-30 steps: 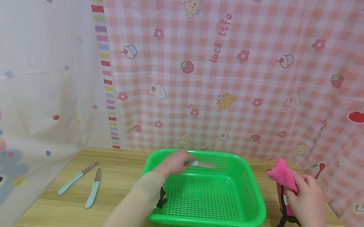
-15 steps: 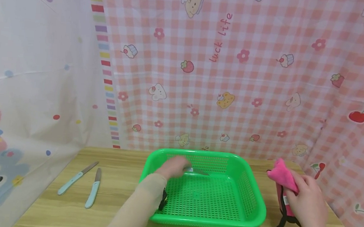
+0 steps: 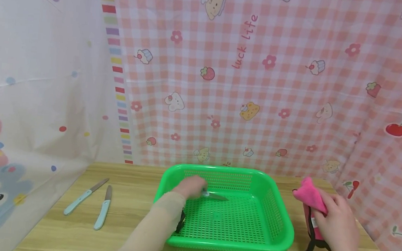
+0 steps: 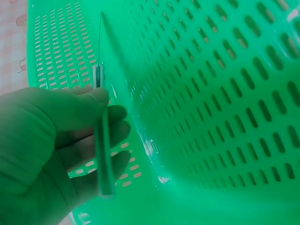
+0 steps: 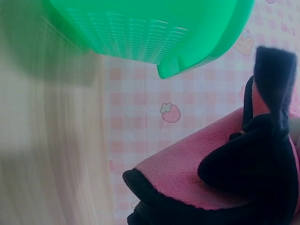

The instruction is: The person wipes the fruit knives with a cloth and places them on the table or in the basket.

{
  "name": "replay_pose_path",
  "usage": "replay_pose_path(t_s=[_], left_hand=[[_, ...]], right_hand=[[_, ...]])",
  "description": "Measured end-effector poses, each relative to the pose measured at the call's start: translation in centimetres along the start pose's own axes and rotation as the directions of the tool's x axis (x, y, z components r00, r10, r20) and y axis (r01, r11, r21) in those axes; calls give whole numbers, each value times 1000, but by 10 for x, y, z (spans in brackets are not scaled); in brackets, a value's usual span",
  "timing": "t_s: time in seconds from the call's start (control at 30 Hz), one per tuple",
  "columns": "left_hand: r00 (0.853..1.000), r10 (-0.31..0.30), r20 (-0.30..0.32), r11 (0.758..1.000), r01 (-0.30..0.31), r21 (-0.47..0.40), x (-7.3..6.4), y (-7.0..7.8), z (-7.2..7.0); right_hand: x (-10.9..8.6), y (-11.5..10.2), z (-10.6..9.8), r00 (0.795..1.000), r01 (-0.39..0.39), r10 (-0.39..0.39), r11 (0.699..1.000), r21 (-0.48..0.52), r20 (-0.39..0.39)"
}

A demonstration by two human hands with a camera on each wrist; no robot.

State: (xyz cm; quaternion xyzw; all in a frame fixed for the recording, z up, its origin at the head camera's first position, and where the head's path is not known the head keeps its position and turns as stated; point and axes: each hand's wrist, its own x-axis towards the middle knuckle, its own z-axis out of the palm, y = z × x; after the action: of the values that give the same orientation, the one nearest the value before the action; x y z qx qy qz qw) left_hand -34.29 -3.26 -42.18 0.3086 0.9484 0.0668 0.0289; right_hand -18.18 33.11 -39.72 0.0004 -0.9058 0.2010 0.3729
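My left hand [image 3: 192, 186] reaches into the left part of a green plastic basket [image 3: 228, 246]. It pinches a small knife [image 3: 216, 196] by its pale blue handle, the blade pointing right and low over the perforated floor. In the left wrist view, the thumb lies against the knife handle [image 4: 105, 159], with the fingers on its other side. To the right of the basket, my right hand [image 3: 340, 227] grips a bunched pink cloth [image 3: 309, 196] with black edging. Its lower folds and a black strap [image 5: 275, 77] hang down in the right wrist view.
Two more knives with pale blue handles, one farther left [image 3: 78, 202] and one nearer the basket [image 3: 102, 214], lie on the wooden table [image 3: 133, 214]. A pink checked curtain [image 3: 221, 91] hangs behind the table. White printed fabric [image 3: 44, 89] closes the left side.
My left hand has lowered the knife deeper into the basket, its blade shifting slightly left and down. The right hand with the pink cloth has hardly moved.
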Motion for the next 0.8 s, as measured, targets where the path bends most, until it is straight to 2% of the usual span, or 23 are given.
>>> replay_pose_path(t_s=[0.23, 0.53, 0.8], left_hand=[[999, -13, 30, 998, 11, 60, 1, -2, 2], [998, -37, 48, 999, 36, 27, -3, 2, 0], [997, -67, 46, 997, 68, -21, -1, 1, 0]], right_hand=[[0, 0, 1, 1000, -11, 11, 1000, -3, 18], [0, 2, 1, 1000, -6, 7, 1000, -3, 17], [-1, 2, 1, 1000, -9, 9, 1000, -3, 18]])
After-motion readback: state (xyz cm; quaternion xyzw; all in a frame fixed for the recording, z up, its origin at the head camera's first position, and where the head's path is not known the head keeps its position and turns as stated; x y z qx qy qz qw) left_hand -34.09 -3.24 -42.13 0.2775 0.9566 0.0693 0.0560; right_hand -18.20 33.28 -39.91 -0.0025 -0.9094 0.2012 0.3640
